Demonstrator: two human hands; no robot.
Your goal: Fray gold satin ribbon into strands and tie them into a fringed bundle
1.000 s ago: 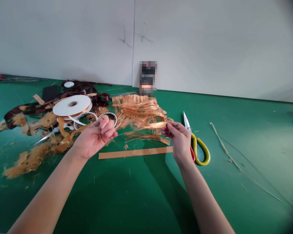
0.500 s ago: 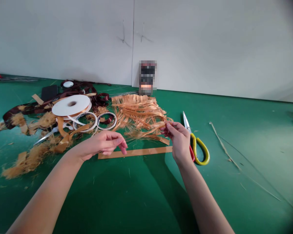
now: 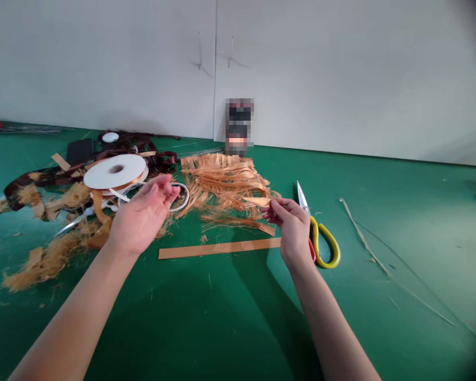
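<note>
**Right hand (image 3: 289, 227) pinching a frayed tan strip (image 3: 257, 201), left hand (image 3: 143, 214) open**

On my feed, the hands are well apart. The right hand has the strip clamped between thumb and fingertips, and the strip runs left from them, just over the near edge of a fringed bundle of tan fibres (image 3: 222, 185). The right wrist is upright, with the forearm rising from the bottom edge of the frame.

The left hand is palm up with its fingers spread, and I see nothing in it. Its fingertips sit over a ring of white tape (image 3: 181, 197), near a white tape roll (image 3: 115, 171).

Below the hands, a flat tan band (image 3: 218, 248) lies on the green mat (image 3: 381, 328), its right end reaching the right hand. Just right of that hand are scissors (image 3: 325, 246) with yellow and red handles, blades pointing away from me. Farther right lies a dried stem (image 3: 365, 246).

On the left, maroon ribbon (image 3: 26, 185) and loose tan fibres (image 3: 39, 270) are strewn about. The mat ends at a white wall (image 3: 341, 79), where a pixelated object (image 3: 239, 127) stands, too blurred to identify.
</note>
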